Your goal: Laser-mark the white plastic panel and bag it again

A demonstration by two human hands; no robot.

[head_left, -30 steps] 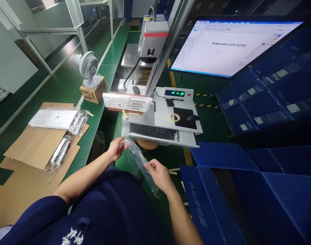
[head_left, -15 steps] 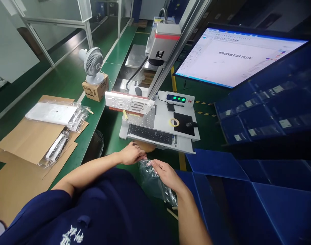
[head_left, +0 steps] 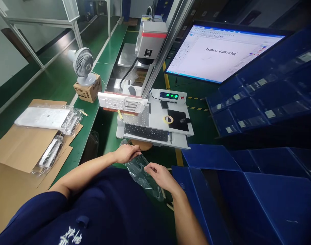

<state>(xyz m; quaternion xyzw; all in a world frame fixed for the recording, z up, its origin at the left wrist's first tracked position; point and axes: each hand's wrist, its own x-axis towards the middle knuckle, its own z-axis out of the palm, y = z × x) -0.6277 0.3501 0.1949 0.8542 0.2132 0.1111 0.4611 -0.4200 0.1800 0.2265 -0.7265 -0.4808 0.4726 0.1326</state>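
Observation:
A clear plastic bag (head_left: pixel 145 180) hangs in front of my body, its lower part loose and crinkled. My left hand (head_left: pixel 127 153) is closed on the bag's upper edge. At the bag's right side is my right hand (head_left: pixel 159 174), its thumb and forefinger pinched at the film. Beyond my hands stands a white marking machine table with a pull-out keyboard (head_left: pixel 146 132). A white vented panel (head_left: pixel 123 102) is propped on this table, touched by neither hand.
On the left green bench lie cardboard sheets (head_left: pixel 22 146) and a bagged white panel (head_left: pixel 41 117). A fan (head_left: pixel 83 64) stands on a small carton (head_left: pixel 87 91). Blue bins (head_left: pixel 280 197) fill the right, below a monitor (head_left: pixel 219 51). A tape roll (head_left: pixel 168 119) lies by the mouse pad.
My hands have moved apart a little, the left one shifting left. The bag now stretches diagonally, with part of it showing beyond my left hand. The whole view has shifted slightly.

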